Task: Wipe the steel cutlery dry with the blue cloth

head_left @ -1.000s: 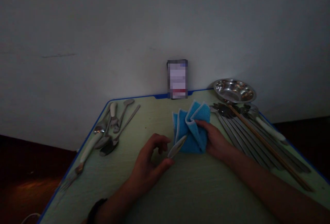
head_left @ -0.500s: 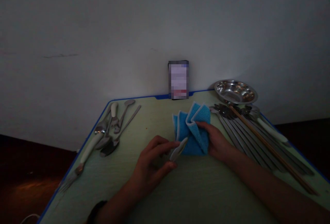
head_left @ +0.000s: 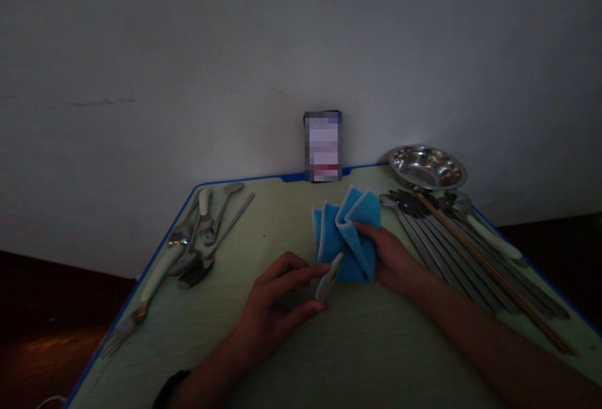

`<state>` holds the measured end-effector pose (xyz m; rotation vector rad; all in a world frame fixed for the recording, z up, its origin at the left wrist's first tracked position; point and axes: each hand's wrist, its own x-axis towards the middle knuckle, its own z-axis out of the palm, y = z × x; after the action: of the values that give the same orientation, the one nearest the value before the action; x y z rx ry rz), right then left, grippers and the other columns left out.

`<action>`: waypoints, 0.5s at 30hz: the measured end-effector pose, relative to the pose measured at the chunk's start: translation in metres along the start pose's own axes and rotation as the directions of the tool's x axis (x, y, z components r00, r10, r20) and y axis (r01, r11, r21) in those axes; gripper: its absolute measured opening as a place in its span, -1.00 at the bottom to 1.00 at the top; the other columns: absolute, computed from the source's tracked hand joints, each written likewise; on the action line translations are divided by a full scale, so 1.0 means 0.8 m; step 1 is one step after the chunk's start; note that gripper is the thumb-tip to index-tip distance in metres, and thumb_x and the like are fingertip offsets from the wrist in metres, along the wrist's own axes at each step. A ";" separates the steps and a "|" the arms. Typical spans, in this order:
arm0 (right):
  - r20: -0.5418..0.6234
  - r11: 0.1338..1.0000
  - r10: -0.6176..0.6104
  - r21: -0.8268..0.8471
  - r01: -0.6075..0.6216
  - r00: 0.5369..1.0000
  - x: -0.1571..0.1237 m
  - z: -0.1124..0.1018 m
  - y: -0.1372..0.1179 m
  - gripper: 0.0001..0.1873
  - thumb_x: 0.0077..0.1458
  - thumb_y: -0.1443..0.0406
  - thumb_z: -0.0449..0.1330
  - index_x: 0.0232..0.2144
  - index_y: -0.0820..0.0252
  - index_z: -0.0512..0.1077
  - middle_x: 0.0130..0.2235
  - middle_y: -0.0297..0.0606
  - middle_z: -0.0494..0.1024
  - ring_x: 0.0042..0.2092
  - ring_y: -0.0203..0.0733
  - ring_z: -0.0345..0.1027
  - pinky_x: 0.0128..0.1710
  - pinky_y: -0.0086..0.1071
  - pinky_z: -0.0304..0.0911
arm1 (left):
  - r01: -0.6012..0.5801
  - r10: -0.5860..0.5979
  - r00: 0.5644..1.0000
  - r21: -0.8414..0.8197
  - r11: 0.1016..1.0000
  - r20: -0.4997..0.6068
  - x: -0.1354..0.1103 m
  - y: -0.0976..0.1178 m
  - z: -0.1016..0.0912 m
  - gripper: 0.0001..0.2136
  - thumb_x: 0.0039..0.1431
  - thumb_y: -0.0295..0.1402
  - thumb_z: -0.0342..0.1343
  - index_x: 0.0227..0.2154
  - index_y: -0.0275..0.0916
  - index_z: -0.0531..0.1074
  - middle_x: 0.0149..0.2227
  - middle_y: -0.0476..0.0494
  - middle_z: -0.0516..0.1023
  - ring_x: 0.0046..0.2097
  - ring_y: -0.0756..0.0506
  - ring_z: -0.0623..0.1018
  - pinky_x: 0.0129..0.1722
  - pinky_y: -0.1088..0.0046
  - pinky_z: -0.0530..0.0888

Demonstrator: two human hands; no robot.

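My right hand (head_left: 392, 258) grips a folded blue cloth (head_left: 350, 233) with white edging, held up over the middle of the table. Between the thumb and fingers of my left hand (head_left: 282, 296) is a small pale, flat, oval-ended piece (head_left: 328, 278). It is tilted and lies just in front of the cloth's lower left part. Its kind is not clear, and I cannot tell whether it touches the cloth.
Loose spoons and forks (head_left: 195, 258) lie along the table's left side. On the right is a row of cutlery (head_left: 437, 239) with wooden chopsticks (head_left: 489, 268) across it, below a metal bowl (head_left: 427, 167). A phone (head_left: 323, 145) leans on the wall behind the blue-edged table (head_left: 263, 227).
The pale piece in my left hand has turned slightly more upright. The right hand keeps its hold on the cloth. The whole view has shifted a little.
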<state>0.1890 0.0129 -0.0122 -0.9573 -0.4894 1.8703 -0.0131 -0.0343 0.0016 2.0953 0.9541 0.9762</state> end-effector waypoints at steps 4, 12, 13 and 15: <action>0.026 0.999 -0.035 0.011 0.034 0.999 -0.001 0.003 -0.001 -0.79 -0.11 0.29 0.24 -0.35 0.24 0.42 -0.34 -0.26 0.57 -0.27 -0.18 0.44 -0.12 -0.25 0.27 | -0.013 0.013 1.000 0.035 0.999 -0.008 -0.001 -0.001 0.005 -0.72 0.07 -0.43 0.14 -0.12 -0.07 0.42 -0.33 -0.03 0.35 -0.31 0.01 0.41 -0.35 0.51 0.39; 0.117 0.994 -0.063 -0.087 0.074 0.991 -0.003 0.000 0.001 -0.77 -0.08 0.23 0.24 -0.33 0.23 0.42 -0.36 -0.29 0.55 -0.31 -0.23 0.41 -0.15 -0.26 0.26 | 0.037 -0.031 0.998 0.115 0.993 -0.055 0.002 0.003 0.005 -0.71 -0.03 -0.39 0.23 -0.20 -0.13 0.36 -0.29 -0.05 0.38 -0.28 -0.05 0.42 -0.32 0.44 0.41; 0.138 0.987 -0.072 -0.131 0.090 0.988 -0.005 0.000 0.002 -0.77 -0.08 0.22 0.24 -0.34 0.22 0.42 -0.35 -0.29 0.54 -0.31 -0.24 0.41 -0.15 -0.27 0.26 | 0.044 -0.035 0.997 0.130 0.990 -0.074 0.002 0.003 0.006 -0.70 -0.05 -0.38 0.25 -0.22 -0.13 0.34 -0.28 -0.05 0.36 -0.27 -0.05 0.41 -0.32 0.43 0.41; 0.186 0.959 -0.084 -0.252 0.130 0.979 -0.009 0.001 0.004 -0.75 -0.08 0.18 0.23 -0.34 0.21 0.42 -0.34 -0.30 0.53 -0.31 -0.25 0.39 -0.14 -0.28 0.25 | 0.052 -0.037 0.994 0.148 0.988 -0.103 0.001 0.002 0.008 -0.67 -0.10 -0.36 0.28 -0.27 -0.13 0.30 -0.27 -0.05 0.33 -0.26 -0.07 0.39 -0.31 0.41 0.40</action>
<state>0.1886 0.0052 -0.0107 -0.9225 -0.8965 1.8277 -0.0070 -0.0358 -0.0004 2.1553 1.1524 1.0221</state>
